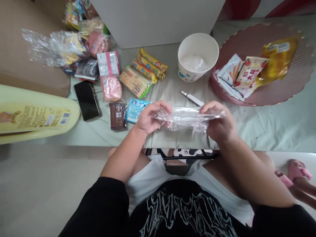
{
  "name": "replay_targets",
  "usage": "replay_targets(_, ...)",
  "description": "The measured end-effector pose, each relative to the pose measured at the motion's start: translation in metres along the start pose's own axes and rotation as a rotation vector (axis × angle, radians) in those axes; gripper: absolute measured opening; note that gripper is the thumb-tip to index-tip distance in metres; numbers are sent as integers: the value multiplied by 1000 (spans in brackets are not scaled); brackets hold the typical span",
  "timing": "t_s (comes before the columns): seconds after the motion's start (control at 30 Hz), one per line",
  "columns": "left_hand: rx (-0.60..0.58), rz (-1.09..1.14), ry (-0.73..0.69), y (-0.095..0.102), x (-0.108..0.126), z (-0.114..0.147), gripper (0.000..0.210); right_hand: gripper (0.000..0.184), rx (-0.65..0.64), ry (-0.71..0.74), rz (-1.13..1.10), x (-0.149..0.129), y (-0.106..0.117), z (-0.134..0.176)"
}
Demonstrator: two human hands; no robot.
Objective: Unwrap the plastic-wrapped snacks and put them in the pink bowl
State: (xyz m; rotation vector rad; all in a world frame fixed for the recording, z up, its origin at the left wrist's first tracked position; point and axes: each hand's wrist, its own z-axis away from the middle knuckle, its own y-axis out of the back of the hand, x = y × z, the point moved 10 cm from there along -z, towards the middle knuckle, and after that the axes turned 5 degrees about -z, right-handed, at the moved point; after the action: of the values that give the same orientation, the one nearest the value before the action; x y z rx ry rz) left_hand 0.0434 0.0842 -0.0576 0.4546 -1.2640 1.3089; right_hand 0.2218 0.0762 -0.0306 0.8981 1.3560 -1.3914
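My left hand (150, 117) and my right hand (219, 123) both grip a clear plastic wrapper (186, 118), stretched flat between them above the front edge of the cloth-covered table (271, 125). Something pinkish shows inside the wrapper near my left fingers. A small white tool (192, 98) lies on the cloth just behind the wrapper. A white paper bucket (197, 56) with crumpled clear plastic inside stands behind my hands.
A pink scalloped tray (283, 89) holds snack packets at right. Loose snack packs (138, 80), a black phone (87, 100) and clear bags of sweets (64, 46) lie at left. A large yellow bottle (34, 113) lies at far left. A pink slipper (296, 171) sits on the floor.
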Motion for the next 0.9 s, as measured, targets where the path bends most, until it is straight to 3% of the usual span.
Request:
replay_targets(0.1, 27, -126, -113, 3, 10, -1, 45, 48, -51, 40, 124, -7, 0, 2)
replay_targets(0.2, 159, -400, -246, 12, 18, 2, 21, 33, 32, 7, 284, -2, 8, 2)
replay_targets(0.23, 192, -468, -287, 13, 20, 4, 17, 27, 78, -1, 278, 1, 12, 2)
replay_targets(0.3, 223, -520, -372, 14, 22, 7, 18, 40, 126, -25, 171, 9, 15, 1)
replay_targets(0.33, 222, -524, -415, 13, 23, 8, 20, 46, 113, -45, 114, 14, 12, 0)
replay_targets(0.4, 239, -556, -502, 12, 28, 10, 26, 40, 38, -84, 97, 23, 4, 0)
replay_targets(0.43, 294, -589, -557, 15, 33, 13, 29, 34, 11, -81, 128, 24, 1, 0)
replay_targets(0.5, 533, -646, -717, 25, 49, 31, 28, 32, 16, -12, 216, 18, 1, 1)
replay_targets(0.57, 795, -645, -917, 30, 64, 60, 18, 29, 99, 114, 323, 2, 5, 6)
replay_targets(0.6, 846, -648, -976, 27, 66, 70, 14, 27, 141, 177, 383, -6, 6, 9)
replay_targets(0.63, 828, -668, -990, 22, 66, 72, 12, 24, 167, 230, 440, -14, 5, 12)
replay_targets(0.7, 652, -734, -890, 6, 55, 60, 9, 22, 147, 313, 508, -23, -6, 18)
replay_targets(0.83, 342, -667, -679, -15, 21, 37, 54, 20, -78, 351, 441, -20, -38, 26)
replay_targets(0.9, 206, -553, -615, -24, 11, 30, 61, 19, -149, 285, 346, -10, -45, 28)
